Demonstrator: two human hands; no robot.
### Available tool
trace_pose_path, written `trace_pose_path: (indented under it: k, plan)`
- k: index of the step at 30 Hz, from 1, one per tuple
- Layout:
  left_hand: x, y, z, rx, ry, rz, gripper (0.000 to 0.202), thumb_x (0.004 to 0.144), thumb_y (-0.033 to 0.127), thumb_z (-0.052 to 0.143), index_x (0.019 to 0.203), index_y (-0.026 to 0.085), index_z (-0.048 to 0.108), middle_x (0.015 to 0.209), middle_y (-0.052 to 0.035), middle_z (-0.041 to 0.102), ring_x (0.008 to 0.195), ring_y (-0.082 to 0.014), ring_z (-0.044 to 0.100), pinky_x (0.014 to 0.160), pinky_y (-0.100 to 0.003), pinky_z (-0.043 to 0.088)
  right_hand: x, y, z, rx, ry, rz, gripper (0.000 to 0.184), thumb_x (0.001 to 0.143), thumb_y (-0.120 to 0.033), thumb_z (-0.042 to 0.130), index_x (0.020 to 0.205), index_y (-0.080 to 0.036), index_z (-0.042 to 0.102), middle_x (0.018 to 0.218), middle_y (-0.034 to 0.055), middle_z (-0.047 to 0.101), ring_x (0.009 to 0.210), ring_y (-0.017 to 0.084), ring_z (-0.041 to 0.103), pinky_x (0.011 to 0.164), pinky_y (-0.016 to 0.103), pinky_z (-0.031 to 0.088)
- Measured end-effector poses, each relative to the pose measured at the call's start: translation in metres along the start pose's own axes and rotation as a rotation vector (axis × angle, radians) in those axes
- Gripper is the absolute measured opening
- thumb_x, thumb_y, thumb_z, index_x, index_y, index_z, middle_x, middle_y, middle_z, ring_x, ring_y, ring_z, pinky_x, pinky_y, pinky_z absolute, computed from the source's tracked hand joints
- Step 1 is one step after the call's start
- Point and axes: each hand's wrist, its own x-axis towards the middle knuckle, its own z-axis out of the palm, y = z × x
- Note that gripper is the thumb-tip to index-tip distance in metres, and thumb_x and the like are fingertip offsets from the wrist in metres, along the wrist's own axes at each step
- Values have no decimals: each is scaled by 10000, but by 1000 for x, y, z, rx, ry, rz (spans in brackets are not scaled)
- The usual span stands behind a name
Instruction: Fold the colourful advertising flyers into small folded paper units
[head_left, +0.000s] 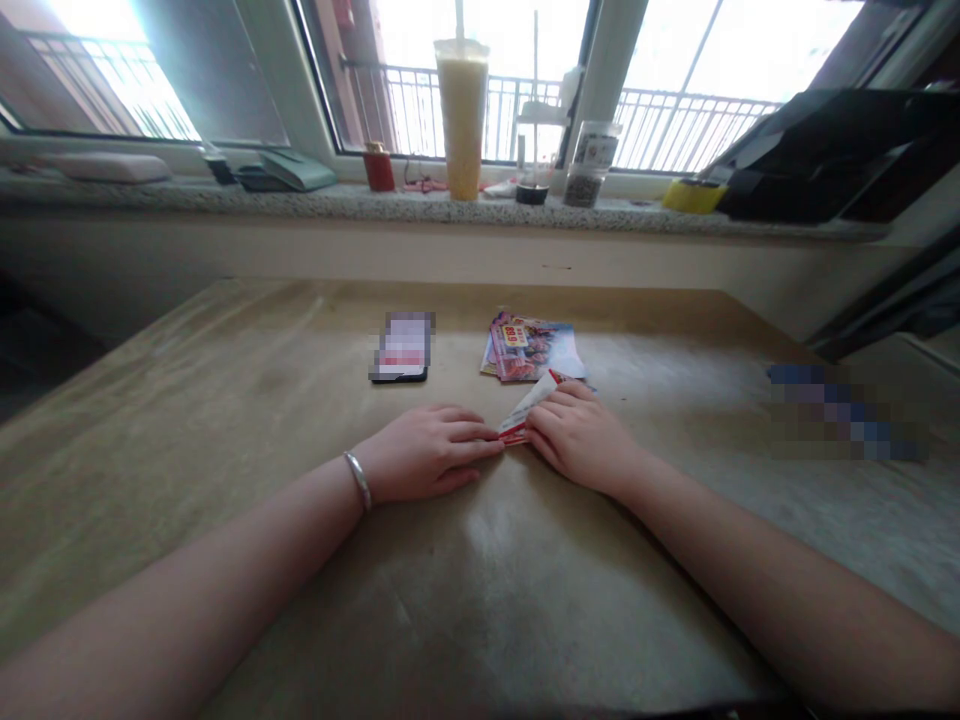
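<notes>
A folded piece of white and red printed paper (526,408) lies on the table, narrowing to a point at its left. My right hand (581,432) covers its right side, fingers curled and pressing on it. My left hand (431,452), with a silver bangle (358,481) at the wrist, lies flat with fingers stretched out. Its fingertips touch the paper's left corner. Just beyond the paper is a small stack of colourful printed leaflets (536,348). Part of the folded paper is hidden under my right hand.
A phone (403,347) lies beyond my left hand. At the table's right is a blurred blue object (844,410). Along the stone windowsill (315,203) stand a tall yellowish drink cup (462,120), a red jar (379,167), clear containers (591,165) and a black bag (810,160).
</notes>
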Motion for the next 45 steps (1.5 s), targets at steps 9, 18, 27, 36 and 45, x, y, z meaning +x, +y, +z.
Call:
trace_pose_path:
  k: [9, 18, 27, 36, 45]
  plan:
    - [1, -1, 4, -33, 50, -23, 400, 911, 279, 467, 1306, 220, 494, 1205, -65, 616, 1112, -216, 533, 928, -368, 473, 4, 4, 13, 10, -36, 147, 237, 922, -333, 453, 815, -182, 602, 846, 51, 662, 872, 206, 540, 879, 343, 309]
    - [3, 0, 5, -47, 66, -35, 382, 910, 270, 474, 1286, 224, 513, 1154, -77, 621, 1089, -221, 532, 914, -376, 479, 8, -4, 8, 94, -76, 146, 208, 901, -277, 422, 804, -185, 581, 826, 56, 638, 839, 204, 510, 894, 360, 299]
    - [3, -2, 5, -51, 65, -28, 365, 914, 256, 454, 1267, 204, 531, 1137, -87, 624, 1057, -216, 547, 897, -371, 489, 9, 0, 18, 309, -104, 329, 135, 836, -297, 531, 796, -198, 614, 860, 44, 674, 874, 205, 566, 834, 346, 346]
    - [3, -2, 6, -49, 73, -31, 336, 917, 239, 437, 1227, 203, 564, 1107, -80, 636, 1029, -207, 566, 879, -349, 496, 10, 2, 19, 319, -99, 333, 110, 812, -285, 577, 758, -197, 615, 816, 33, 690, 849, 203, 595, 899, 388, 333]
    - [4, 1, 6, -16, 48, -59, 316, 901, 219, 455, 1184, 175, 587, 1076, -98, 628, 1006, -205, 562, 869, -345, 496, 11, 1, 21, 352, -104, 382, 101, 781, -278, 592, 712, -207, 613, 774, 17, 686, 805, 206, 592, 792, 346, 364]
